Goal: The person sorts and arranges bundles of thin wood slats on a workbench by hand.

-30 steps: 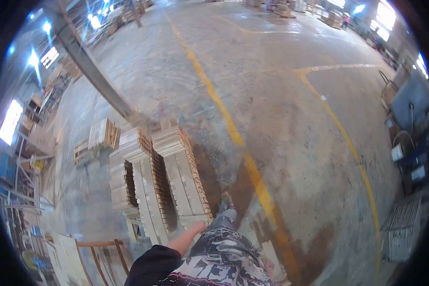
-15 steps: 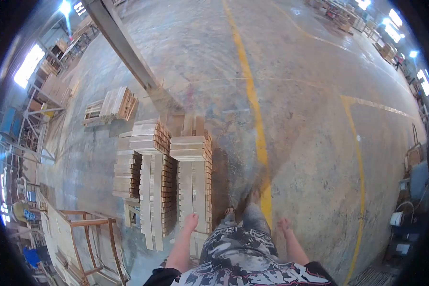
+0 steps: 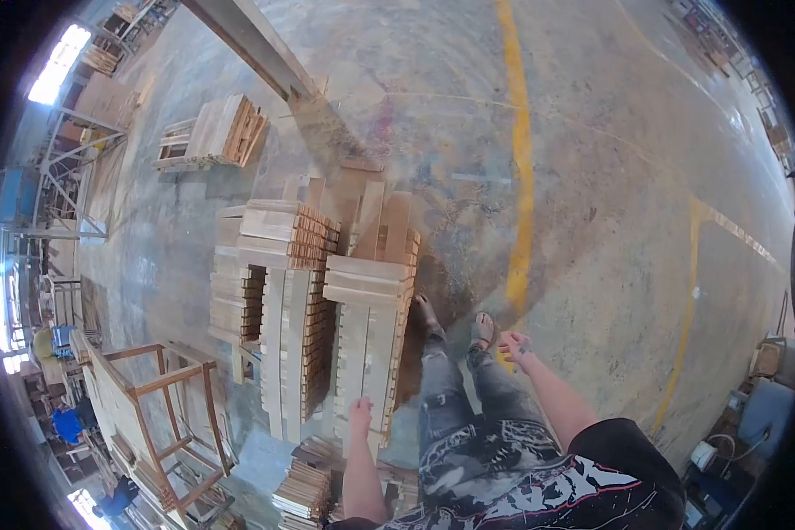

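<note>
My left hand [image 3: 360,413] hangs loosely curled over the near end of a tall stack of slatted wooden pieces [image 3: 355,349], with nothing showing in it. Across the far end of that stack lie more short boards [image 3: 368,280]. Beside it on the left stands a second wooden stack [image 3: 284,353], topped by a bundle of boards [image 3: 274,234]. Out to my right, above the floor by my foot, my right hand [image 3: 516,347] is empty with its fingers apart.
A steel column [image 3: 252,44] rises behind the stacks. Further off sits a low pile of boards [image 3: 210,132]. At left stands a wooden frame [image 3: 163,380], with a person in blue [image 3: 67,426] beyond. A yellow line [image 3: 521,168] crosses the floor. More wood pieces [image 3: 302,488] lie near my left side.
My view has turned and moved forward along the stacks. My right hand has swung forward and up, and my feet have changed position in a step. Wood pieces now show at the lower left.
</note>
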`<state>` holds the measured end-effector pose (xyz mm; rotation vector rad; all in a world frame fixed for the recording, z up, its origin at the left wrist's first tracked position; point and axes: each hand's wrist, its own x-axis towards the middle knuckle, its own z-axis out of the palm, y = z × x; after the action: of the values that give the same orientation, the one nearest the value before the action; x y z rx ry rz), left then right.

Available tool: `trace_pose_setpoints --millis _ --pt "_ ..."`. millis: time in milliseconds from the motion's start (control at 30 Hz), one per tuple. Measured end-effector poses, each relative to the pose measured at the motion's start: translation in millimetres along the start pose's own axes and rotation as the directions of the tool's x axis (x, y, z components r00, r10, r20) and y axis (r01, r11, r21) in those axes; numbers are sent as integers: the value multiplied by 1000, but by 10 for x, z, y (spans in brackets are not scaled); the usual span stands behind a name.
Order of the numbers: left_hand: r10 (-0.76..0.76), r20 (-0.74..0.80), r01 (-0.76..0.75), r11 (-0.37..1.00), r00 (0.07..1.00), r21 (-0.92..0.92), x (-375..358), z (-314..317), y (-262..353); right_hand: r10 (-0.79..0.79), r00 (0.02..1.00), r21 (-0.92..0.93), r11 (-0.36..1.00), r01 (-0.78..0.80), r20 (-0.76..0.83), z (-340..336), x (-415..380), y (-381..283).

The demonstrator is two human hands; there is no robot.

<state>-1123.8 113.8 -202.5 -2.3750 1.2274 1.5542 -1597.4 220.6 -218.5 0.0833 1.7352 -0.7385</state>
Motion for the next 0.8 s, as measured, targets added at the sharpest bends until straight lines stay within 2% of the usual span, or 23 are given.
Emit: trace_pose_setpoints --millis 33,100,167,233,333,367,433,500,567,633,700,800 --pt "-44 -14 42 995 999 -94 110 -76 229 -5 1000 9 1000 5 26 114 142 -62" --pt "27 20 -22 982 999 -185 586 -284 466 58 998 36 998 -58 12 357 439 -149" --pt "-39 54 53 955 998 -290 1158 -424 782 76 997 85 993 -76 -1 658 704 -293" --pt "-96 129 132 943 987 -305 1743 -522 1120 63 998 149 987 -60 -19 980 796 -480" --pt "-28 114 55 968 993 -245 2521 -563 1650 157 988 103 982 -156 3 1440 1173 -626" --pt "-43 104 69 963 994 -261 2894 -530 1675 173 985 133 976 -171 4 1599 1312 -634" --pt "92 150 -26 919 984 -393 3317 -423 1930 203 979 193 961 -199 -1 1890 1638 -665" --pt "-30 338 172 900 941 -400 3720 -287 2161 257 965 215 940 -264 58 2147 1830 -861" --pt "77 492 180 872 867 -455 3846 -134 2393 281 954 246 922 -299 106 2376 2091 -918" --pt "101 561 262 807 822 -530 3660 9 2733 219 969 356 902 -246 116 2580 2146 -1077" --pt "120 627 345 747 770 -568 3734 98 2780 121 979 492 850 -189 166 2754 2295 -1042" --pt "70 594 352 749 801 -562 3543 93 2974 -49 964 710 686 -157 260 2999 2567 -745"
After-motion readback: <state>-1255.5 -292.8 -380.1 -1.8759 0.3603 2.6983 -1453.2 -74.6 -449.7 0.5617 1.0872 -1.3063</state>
